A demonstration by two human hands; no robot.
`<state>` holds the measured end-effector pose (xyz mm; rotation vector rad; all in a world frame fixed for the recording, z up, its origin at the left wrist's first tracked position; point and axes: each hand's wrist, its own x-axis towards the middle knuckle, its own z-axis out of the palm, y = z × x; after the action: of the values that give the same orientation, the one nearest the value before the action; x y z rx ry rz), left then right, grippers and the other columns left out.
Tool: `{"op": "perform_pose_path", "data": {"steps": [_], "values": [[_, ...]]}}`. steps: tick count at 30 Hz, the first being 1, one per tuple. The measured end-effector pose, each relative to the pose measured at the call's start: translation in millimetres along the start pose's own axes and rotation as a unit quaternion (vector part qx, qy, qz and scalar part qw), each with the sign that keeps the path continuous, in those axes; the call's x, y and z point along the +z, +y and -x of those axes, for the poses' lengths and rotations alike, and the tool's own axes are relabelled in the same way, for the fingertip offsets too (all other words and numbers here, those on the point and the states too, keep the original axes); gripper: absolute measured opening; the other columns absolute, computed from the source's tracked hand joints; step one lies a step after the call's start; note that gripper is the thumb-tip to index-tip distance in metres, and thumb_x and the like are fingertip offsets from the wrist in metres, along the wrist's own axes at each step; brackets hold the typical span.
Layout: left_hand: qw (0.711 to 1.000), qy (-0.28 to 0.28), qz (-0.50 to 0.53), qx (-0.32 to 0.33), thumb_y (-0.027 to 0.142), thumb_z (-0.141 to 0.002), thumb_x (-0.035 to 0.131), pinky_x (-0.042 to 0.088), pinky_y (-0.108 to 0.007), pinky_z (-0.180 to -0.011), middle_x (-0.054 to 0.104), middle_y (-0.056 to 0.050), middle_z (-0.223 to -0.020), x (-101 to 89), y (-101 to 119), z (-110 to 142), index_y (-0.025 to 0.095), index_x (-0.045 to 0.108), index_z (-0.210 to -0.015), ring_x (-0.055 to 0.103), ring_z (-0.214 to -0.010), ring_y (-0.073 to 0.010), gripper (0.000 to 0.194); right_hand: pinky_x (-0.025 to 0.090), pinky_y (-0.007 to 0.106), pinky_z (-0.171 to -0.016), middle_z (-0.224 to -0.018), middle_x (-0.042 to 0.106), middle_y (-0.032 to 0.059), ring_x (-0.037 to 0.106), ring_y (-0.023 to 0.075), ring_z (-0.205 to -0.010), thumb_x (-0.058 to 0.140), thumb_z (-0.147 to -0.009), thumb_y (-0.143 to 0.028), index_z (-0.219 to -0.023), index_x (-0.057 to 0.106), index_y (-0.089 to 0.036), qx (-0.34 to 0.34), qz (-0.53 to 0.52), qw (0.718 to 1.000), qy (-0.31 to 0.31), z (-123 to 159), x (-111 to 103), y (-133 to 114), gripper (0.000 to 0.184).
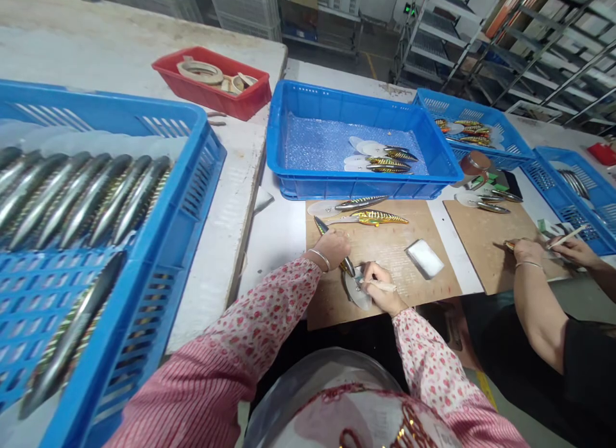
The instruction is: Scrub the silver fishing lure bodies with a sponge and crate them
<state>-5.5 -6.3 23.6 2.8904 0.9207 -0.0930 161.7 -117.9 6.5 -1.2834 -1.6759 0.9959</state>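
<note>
Both hands on one gold-striped fishing lure at the near edge of the brown board, brush tip at its clear lip.

Left hand has fingers clamped around the slim gold-and-black striped fishing lure, pinning it tilted on the brown cardboard work board; right hand has fingers pinched together on a thin pale wooden brush stick whose tip sits at the lure's clear plastic lip. Judgement: keep the lure pressed flat, wrist braced on the board, small strokes only at the lip. Two more striped lures lie far on the board, a white sponge block to the right, a blue plastic crate with finished lures beyond on the worktop. A co-worker's hands work on the right.
</note>
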Motion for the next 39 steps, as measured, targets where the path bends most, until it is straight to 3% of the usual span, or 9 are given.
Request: {"op": "perform_pose_path", "data": {"steps": [23,27,33,37,39], "values": [[1.000,-0.003,-0.015,-0.003,0.006,-0.075,0.052,0.037,-0.040,-0.075,0.067,-0.018,-0.083,-1.4,1,-2,0.008,0.068,-0.075,0.061,-0.085,-0.0252,0.016,0.036,0.028,-0.064,-0.064,0.046,-0.0022,0.045,0.0152,-0.063,0.052,-0.071,-0.022,-0.064,0.040,-0.022,-0.022,0.046,0.999,0.000,-1,4,-3,0.014],[1.000,-0.007,-0.013,-0.001,0.007,-0.073,0.054,0.038,-0.040,-0.075,0.066,-0.018,-0.081,-0.9,0,-2,0.008,0.069,-0.076,0.061,-0.085,-0.0259,0.015,0.036,0.028,-0.063,-0.064,0.045,-0.0022,0.044,0.0153,-0.063,0.052,-0.072,-0.024,-0.064,0.041,-0.022,0.000,-0.003,1.000,-0.009,-1,1,-1,0.014],[0.999,-0.032,-0.008,-0.018,0.008,-0.076,0.051,0.041,-0.041,-0.075,0.066,-0.016,-0.087,-17.9,2,12,0.011,0.068,-0.080,0.062,-0.089,-0.0282,0.017,0.040,0.028,-0.064,-0.072,0.048,-0.0005,0.047,0.0164,-0.069,0.050,-0.077,-0.031,-0.074,0.043,-0.022,0.027,-0.130,0.987,0.095,1,-2,11,0.012],[0.997,-0.027,0.008,-0.074,0.010,-0.080,0.046,0.044,-0.036,-0.066,0.066,-0.015,-0.089,-35.4,12,37,0.013,0.066,-0.087,0.063,-0.085,-0.0265,0.021,0.039,0.029,-0.067,-0.076,0.049,-0.0001,0.048,0.0164,-0.072,0.052,-0.081,-0.028,-0.078,0.047,-0.021,-0.004,-0.100,0.972,0.210,3,-10,1,0.008],[0.994,-0.034,0.017,-0.103,0.011,-0.080,0.047,0.045,-0.033,-0.063,0.066,-0.013,-0.088,-37.6,20,51,0.013,0.064,-0.089,0.063,-0.082,-0.0252,0.019,0.039,0.029,-0.067,-0.075,0.049,-0.0001,0.048,0.0164,-0.071,0.054,-0.080,-0.026,-0.076,0.048,-0.021,-0.036,-0.065,0.976,0.206,5,-12,-7,0.008]]}}
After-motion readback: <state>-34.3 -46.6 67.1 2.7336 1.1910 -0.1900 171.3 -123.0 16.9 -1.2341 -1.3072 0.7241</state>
